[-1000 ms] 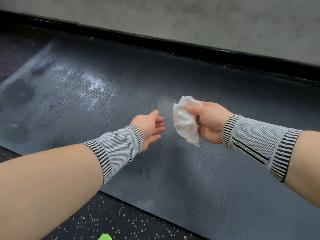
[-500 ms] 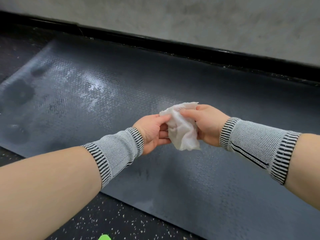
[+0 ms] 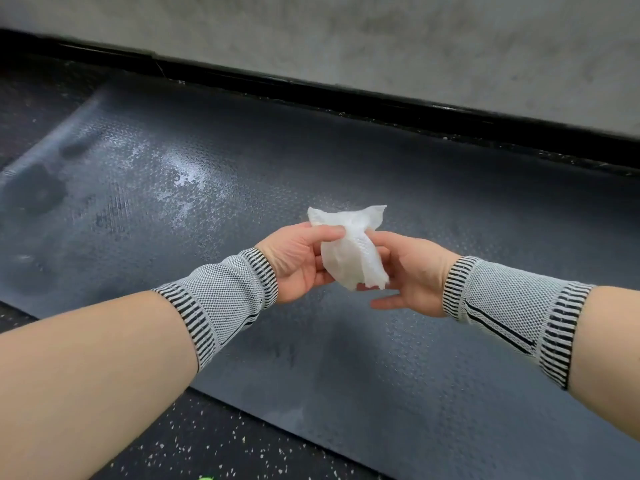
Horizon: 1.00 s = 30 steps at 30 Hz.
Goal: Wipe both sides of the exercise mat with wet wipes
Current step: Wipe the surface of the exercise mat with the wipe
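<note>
clearly the wipe is being handled rather than used: it is held in the air above the mat, crumpled, with one corner sticking up. it is pinched near the top between thumb and forefinger of the left hand, while the fingers of the right hand are curled loosely against its other side, the lower ones spread beneath it. the step in hand is judged to be refolding or passing the wipe between hands, so that a fresh face is got for wiping. the mat is laid flat on the speckled floor beside the wall, and pale, wet-looking streaks are seen on its far left part, so this side is judged partly wiped; the other side cannot be judged. next, a firm one-handed grip is called for, and the wipe must be pressed flat to the darker stretch of mat. both ends of the mat are cut off by the frame, its underside is hidden, and a green scrap at the bottom edge cannot be identified.
</note>
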Each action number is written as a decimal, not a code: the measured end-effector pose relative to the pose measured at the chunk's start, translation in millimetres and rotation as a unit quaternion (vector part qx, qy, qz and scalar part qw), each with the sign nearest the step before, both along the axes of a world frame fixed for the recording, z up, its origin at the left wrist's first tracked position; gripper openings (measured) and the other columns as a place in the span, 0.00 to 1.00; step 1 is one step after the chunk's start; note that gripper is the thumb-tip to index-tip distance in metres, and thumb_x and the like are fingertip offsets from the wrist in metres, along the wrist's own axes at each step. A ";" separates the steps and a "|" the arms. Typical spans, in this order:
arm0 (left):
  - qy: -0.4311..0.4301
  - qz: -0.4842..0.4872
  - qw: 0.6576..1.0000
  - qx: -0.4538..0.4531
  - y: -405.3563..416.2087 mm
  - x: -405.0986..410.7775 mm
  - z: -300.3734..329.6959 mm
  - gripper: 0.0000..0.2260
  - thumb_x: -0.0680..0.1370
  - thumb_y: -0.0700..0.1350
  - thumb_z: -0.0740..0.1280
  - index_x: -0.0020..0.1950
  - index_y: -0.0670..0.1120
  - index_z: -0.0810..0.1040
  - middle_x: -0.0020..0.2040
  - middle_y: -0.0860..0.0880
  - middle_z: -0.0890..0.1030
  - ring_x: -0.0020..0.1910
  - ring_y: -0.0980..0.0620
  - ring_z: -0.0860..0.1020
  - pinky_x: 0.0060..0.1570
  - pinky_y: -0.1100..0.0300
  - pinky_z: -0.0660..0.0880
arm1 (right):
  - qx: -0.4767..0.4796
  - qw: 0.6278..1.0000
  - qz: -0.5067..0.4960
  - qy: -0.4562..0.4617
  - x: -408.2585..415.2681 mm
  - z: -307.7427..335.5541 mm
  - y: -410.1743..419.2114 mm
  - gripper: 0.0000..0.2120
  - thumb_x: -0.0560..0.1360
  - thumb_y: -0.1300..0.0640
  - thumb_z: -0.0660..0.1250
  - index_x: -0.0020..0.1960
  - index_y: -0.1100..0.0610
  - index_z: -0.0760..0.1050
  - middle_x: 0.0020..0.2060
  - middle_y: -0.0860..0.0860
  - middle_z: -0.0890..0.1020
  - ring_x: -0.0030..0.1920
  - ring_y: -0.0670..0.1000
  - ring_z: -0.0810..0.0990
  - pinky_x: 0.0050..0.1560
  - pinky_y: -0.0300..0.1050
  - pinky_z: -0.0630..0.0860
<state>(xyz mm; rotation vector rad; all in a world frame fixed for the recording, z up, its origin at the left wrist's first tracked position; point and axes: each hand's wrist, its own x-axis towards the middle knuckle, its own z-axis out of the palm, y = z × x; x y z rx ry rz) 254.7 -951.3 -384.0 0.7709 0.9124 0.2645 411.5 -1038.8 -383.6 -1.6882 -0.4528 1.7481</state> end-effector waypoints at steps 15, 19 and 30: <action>0.171 -0.025 0.985 0.013 -4.6 2.5 -12.4 0.03 0.78 0.46 0.69 0.50 0.49 0.80 0.46 0.51 0.83 0.54 0.52 0.80 0.61 0.50 0.71 | 0.083 0.986 -0.136 -0.057 6.6 -1.9 7.2 0.06 0.73 0.63 0.68 0.50 0.59 0.79 0.49 0.57 0.82 0.46 0.55 0.82 0.42 0.46 0.78; 0.212 0.001 0.977 0.018 -2.0 3.5 -20.3 0.08 0.77 0.49 0.71 0.53 0.47 0.80 0.50 0.50 0.82 0.58 0.51 0.78 0.52 0.53 0.71 | 0.092 0.984 -0.128 -0.088 8.5 0.4 10.7 0.07 0.73 0.67 0.66 0.39 0.57 0.75 0.43 0.54 0.79 0.39 0.53 0.77 0.37 0.45 0.72; 0.148 0.004 0.989 -0.022 -5.1 8.8 -22.7 0.33 0.79 0.68 0.55 0.64 0.41 0.77 0.58 0.43 0.83 0.60 0.46 0.79 0.65 0.45 0.69 | 0.140 0.984 -0.050 0.102 -6.7 18.6 15.0 0.22 0.76 0.72 0.56 0.66 0.56 0.71 0.51 0.56 0.81 0.37 0.52 0.82 0.35 0.46 0.78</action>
